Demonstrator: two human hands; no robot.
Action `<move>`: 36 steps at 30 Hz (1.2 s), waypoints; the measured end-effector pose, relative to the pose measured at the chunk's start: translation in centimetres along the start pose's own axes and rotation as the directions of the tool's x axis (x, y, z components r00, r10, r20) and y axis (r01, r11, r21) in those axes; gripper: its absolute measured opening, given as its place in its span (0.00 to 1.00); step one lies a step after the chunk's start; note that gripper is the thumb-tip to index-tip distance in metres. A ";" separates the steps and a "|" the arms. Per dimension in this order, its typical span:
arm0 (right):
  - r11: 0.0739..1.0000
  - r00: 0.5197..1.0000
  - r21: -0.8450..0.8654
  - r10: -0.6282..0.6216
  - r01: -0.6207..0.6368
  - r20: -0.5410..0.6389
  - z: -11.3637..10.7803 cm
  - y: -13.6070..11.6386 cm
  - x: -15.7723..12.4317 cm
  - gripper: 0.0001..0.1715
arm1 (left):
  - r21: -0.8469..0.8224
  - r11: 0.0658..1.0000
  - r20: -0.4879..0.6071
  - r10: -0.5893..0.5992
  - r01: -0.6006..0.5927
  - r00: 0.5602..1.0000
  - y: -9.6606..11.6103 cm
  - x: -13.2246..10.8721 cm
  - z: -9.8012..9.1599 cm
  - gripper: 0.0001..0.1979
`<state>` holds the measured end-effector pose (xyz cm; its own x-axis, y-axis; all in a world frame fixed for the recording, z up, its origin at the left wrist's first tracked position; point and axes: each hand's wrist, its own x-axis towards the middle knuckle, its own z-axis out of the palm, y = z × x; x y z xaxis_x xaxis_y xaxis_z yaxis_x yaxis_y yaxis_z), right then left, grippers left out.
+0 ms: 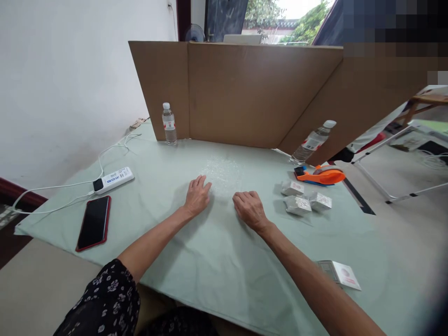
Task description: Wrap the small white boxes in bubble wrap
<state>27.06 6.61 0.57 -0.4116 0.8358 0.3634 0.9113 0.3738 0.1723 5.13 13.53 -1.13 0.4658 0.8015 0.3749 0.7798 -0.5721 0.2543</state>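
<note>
A clear sheet of bubble wrap (pixel 224 175) lies flat on the green tablecloth in front of me. At its left edge, my left hand (pixel 198 196) is closed, its fingers curled and its thumb against the film. My right hand (pixel 250 210) is closed at the lower right corner of the sheet, knuckles up; its fingertips are hidden underneath. To the right, several small wrapped boxes (pixel 298 204) sit close together. Behind them is an orange tape dispenser (pixel 322 175). A white and green small box (pixel 345 274) lies beyond my right forearm.
A cardboard screen (pixel 241 93) stands along the back. One water bottle (pixel 170 125) is upright at its left; another bottle (pixel 313 141) appears tilted at the right. On the left lie a power strip (pixel 114 180) with white cables and a phone (pixel 94 222) in a red case.
</note>
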 end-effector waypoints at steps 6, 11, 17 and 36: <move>0.992 0.993 0.122 -0.027 0.041 -0.112 -3.8 -3.0 -7.9 0.13 | -0.040 0.968 -0.041 0.245 -0.246 0.969 1.5 -6.8 -1.7 0.11; 0.969 0.997 0.246 0.043 -0.024 -0.070 -6.3 -8.3 -13.6 0.09 | -0.050 0.942 -0.004 0.331 -0.331 0.944 3.1 -14.6 -3.6 0.13; 0.850 0.837 0.252 0.512 -0.463 -0.191 -9.3 -6.9 -19.7 0.07 | -0.085 0.938 -0.052 0.331 -0.335 0.942 3.2 -19.1 -4.9 0.16; 0.738 0.912 0.541 0.369 -0.404 0.177 -8.1 -7.4 -10.9 0.30 | -0.173 0.978 -0.008 0.118 -0.118 0.993 3.5 -19.4 -5.8 0.15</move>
<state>24.70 -8.53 2.76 -0.0375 0.9717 0.2334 0.8433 0.1561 -0.5144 -3.60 -5.01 -2.33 0.5515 0.7269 0.4093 0.6350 -0.6840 0.3590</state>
